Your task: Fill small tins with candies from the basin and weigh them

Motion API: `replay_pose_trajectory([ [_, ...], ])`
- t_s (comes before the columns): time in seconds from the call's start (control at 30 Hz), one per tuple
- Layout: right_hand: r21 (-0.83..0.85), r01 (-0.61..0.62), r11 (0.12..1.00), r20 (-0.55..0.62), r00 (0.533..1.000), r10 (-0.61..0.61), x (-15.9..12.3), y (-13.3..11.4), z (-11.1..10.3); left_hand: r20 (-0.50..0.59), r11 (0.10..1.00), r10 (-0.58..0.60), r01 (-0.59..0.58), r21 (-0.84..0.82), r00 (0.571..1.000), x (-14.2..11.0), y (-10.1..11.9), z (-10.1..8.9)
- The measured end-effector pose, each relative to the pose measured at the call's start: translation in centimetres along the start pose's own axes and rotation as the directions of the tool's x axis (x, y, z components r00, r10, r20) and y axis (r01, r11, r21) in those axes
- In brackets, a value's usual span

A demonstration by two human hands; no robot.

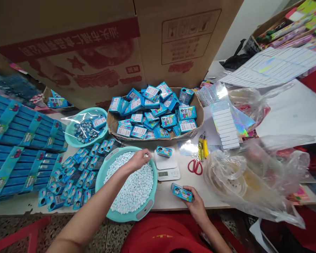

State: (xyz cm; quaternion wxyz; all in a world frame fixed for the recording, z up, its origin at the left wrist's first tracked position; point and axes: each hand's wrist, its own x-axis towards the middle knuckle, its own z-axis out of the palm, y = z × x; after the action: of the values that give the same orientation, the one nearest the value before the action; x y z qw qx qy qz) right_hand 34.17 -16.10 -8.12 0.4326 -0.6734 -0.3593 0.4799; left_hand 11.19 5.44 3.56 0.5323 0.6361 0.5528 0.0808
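Right of one basin, open counter reaches its front edge; above it, the right fingers close around one blue box. Over the basin's right side, the left fingers pinch white sweets.

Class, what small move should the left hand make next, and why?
Perhaps the left hand should move right, to the box on the scale, and drop in pale pieces: its fingertips seem to pinch some, and the box's round hole shows.

open table lies between the basin and plastic bags, the scale blocking its far side.
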Motion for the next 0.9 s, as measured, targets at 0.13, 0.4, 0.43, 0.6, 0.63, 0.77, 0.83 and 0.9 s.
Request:
replay_pose_trajectory([
  [0.13,-0.016,0.033,0.999,-0.014,0.999,-0.033,0.0,-0.4,0.0,0.002,0.885,0.167,-0.151,0.441,0.986,3.4,2.9,1.0],
  [0.4,-0.023,0.062,0.998,-0.028,0.998,-0.063,0.0,0.0,-0.1,0.094,0.686,0.196,-0.205,0.698,0.976,5.6,3.8,2.5],
  [0.43,-0.027,0.065,0.998,-0.031,0.997,-0.065,0.1,0.2,-0.1,0.096,0.681,0.200,-0.209,0.702,0.975,5.6,3.8,2.5],
  [0.6,-0.049,0.057,0.997,-0.036,0.998,-0.059,0.1,0.5,-0.2,0.098,0.677,0.217,-0.222,0.702,0.971,5.7,4.0,2.6],
  [0.63,-0.049,0.054,0.997,-0.037,0.998,-0.056,0.1,0.5,-0.1,0.099,0.678,0.218,-0.224,0.701,0.971,5.7,4.0,2.6],
  [0.77,-0.031,0.026,0.999,-0.032,0.999,-0.027,0.0,0.3,0.0,0.090,0.694,0.222,-0.222,0.685,0.971,5.6,4.0,2.7],
  [0.83,-0.011,0.007,1.000,-0.030,1.000,-0.007,0.0,0.2,0.1,0.086,0.705,0.230,-0.226,0.672,0.969,5.5,3.9,2.7],
  [0.9,-0.001,-0.010,1.000,-0.036,0.999,0.010,-0.1,0.1,0.1,0.077,0.715,0.240,-0.229,0.661,0.968,5.5,3.7,2.6],
])
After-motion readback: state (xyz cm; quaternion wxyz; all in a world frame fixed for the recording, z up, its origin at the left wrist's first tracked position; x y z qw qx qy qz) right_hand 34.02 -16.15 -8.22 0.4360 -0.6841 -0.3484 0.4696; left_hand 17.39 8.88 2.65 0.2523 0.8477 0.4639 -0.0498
